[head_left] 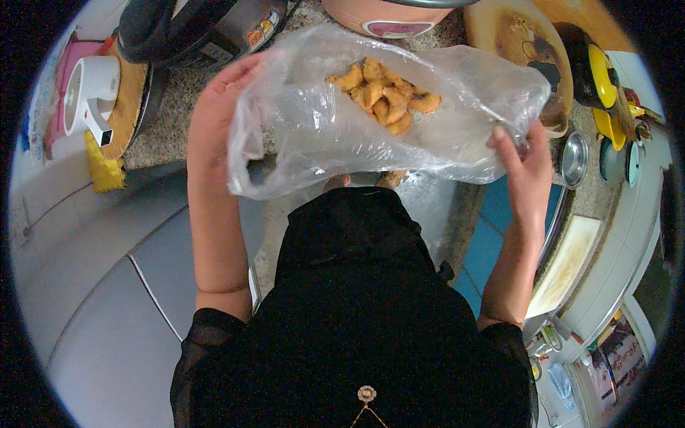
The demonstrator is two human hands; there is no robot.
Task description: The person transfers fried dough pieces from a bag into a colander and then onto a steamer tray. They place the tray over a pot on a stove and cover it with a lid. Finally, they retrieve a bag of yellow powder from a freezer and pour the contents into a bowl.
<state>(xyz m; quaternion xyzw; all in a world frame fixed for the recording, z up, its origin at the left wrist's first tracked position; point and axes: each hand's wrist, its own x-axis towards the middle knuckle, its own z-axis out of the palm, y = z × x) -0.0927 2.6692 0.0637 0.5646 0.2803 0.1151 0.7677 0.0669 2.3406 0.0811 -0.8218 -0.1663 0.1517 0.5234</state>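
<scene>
A clear plastic bag (300, 135) is stretched sideways between my two hands, over the counter's front edge. Inside it, near the middle, lies a heap of golden-brown pieces of food (389, 96), perhaps fried. My left hand (232, 89) holds the bag's left end, its fingers partly hidden behind the film. At the right end my right hand (524, 153) grips the gathered plastic, thumb on the near side.
A black appliance (203, 32) and a pinkish pot (389, 18) stand at the back. To the right are a round wooden board (492, 28), a metal bowl (574, 160) and a white cutting board (567, 264). A white handled pan (89, 93) sits at left.
</scene>
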